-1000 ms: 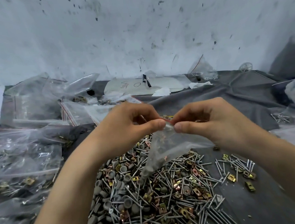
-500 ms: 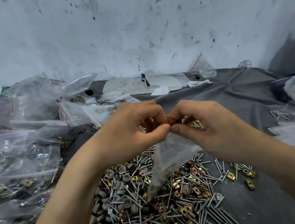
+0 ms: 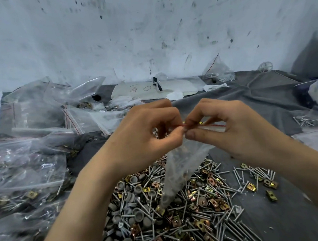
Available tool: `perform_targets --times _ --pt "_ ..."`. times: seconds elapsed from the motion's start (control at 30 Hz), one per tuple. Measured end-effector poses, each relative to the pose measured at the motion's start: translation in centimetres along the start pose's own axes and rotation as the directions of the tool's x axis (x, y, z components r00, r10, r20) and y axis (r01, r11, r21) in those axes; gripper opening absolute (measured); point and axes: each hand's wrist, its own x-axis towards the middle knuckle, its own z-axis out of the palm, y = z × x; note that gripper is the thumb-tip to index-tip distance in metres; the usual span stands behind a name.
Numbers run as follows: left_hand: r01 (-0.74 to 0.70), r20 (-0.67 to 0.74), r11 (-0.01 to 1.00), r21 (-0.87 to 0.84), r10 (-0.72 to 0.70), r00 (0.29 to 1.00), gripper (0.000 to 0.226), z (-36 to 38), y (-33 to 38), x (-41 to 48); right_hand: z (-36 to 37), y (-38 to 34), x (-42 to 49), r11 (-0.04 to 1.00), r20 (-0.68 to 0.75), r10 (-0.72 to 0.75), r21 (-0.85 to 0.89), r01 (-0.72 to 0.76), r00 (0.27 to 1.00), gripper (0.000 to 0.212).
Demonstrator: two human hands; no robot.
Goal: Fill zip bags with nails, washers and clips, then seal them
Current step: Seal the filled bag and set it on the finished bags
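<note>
Now the left grip [image 3: 145,132] and right grip [image 3: 231,130] both pinched the zip bag [image 3: 179,168] at its mouth, seal line running right under the right grip, loaded bag hanging over the nail pile [image 3: 181,223].

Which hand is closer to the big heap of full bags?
Left. The left hand is just right of the full bags; the right hand is farther right, past the held bag.

Angles both bare forearms in from the lower corners toward frame centre. Pinches the top of a bag [image 3: 182,166] between thumb and curled forefinger of left hand [image 3: 146,134] and of right hand [image 3: 237,131], thumb tips nearly touching, knuckles raised.
</note>
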Motion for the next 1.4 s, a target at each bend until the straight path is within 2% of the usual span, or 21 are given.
perform_targets --times 0.1,0.23,0.43,0.53,0.63,0.77,0.9,1.03,1.2,1.3,1.4 --pt "0.017 -0.037 0.999 0.028 -0.016 0.999 0.018 0.1 -0.1 0.0 0.0 0.3 -0.2 0.999 -0.056 0.026 -0.019 -0.027 0.998 0.015" --pt "0.004 -0.005 0.996 0.090 -0.004 1.000 0.012 0.5 0.0 0.1 0.4 0.1 -0.1 0.996 -0.070 -0.013 -0.094 0.007 0.997 0.013" --pt "-0.019 -0.038 0.994 0.104 0.023 0.999 0.014 0.3 -0.2 0.1 0.0 0.6 -0.3 0.995 -0.106 0.064 -0.066 -0.071 0.992 0.008" --pt "0.005 -0.033 0.991 0.136 0.000 0.999 0.013 0.6 -0.3 0.1 0.1 0.7 -0.2 0.985 -0.081 -0.002 -0.169 -0.012 0.997 0.008" --pt "-0.017 0.011 0.990 0.139 0.015 1.000 0.015 0.7 -0.2 0.2 0.4 0.5 -0.2 0.982 -0.064 -0.063 -0.180 0.051 0.996 0.008" --pt "-0.028 -0.008 0.991 0.129 0.029 1.000 0.015 0.2 -0.2 0.2 0.0 0.9 -0.3 0.990 -0.085 -0.014 -0.138 0.002 0.996 0.010" --pt "0.031 0.006 0.992 0.120 -0.032 0.999 0.014 0.4 -0.3 0.1 0.3 1.1 -0.6 0.982 -0.035 -0.050 -0.182 0.042 0.998 0.017" --pt "0.064 0.088 0.994 0.091 -0.072 0.993 0.016 0.6 -0.3 -0.1 0.2 1.0 -0.7 0.996 -0.044 -0.008 -0.089 0.004 0.999 0.021" --pt "0.086 0.060 0.995 0.041 -0.088 0.994 0.025 0.4 -0.3 -0.1 -0.4 1.6 -1.0 0.998 -0.038 0.049 0.051 -0.047 0.998 0.046" --pt "0.108 0.107 0.994 0.018 -0.109 0.988 0.026 0.5 -0.2 -0.1 -0.2 1.4 -1.2 0.997 0.024 0.044 0.063 -0.045 0.999 0.036" --pt "0.082 0.139 0.997 -0.014 -0.079 0.987 0.027 0.3 0.1 0.0 -0.2 1.3 -1.4 0.993 0.058 0.049 0.102 -0.055 0.997 0.038"
